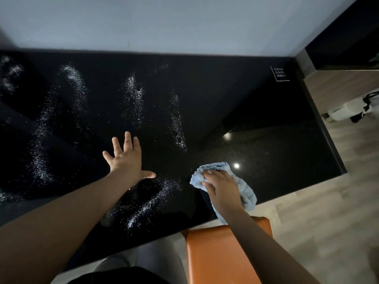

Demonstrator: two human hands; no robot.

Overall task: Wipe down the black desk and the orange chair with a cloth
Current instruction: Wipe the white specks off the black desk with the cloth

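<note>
The black desk fills the middle of the view, glossy, with several streaks of white droplets across its left and centre. My right hand presses a light blue cloth flat on the desk near the front right edge. Fingers spread, my left hand rests palm down on the desk, left of the cloth, holding nothing. The orange chair stands just below the front edge of the desk, under my right forearm.
A pale wall runs along the back of the desk. A small white-printed label sits at the desk's far right corner. Wood-look floor lies to the right, with a white object and black cords on it.
</note>
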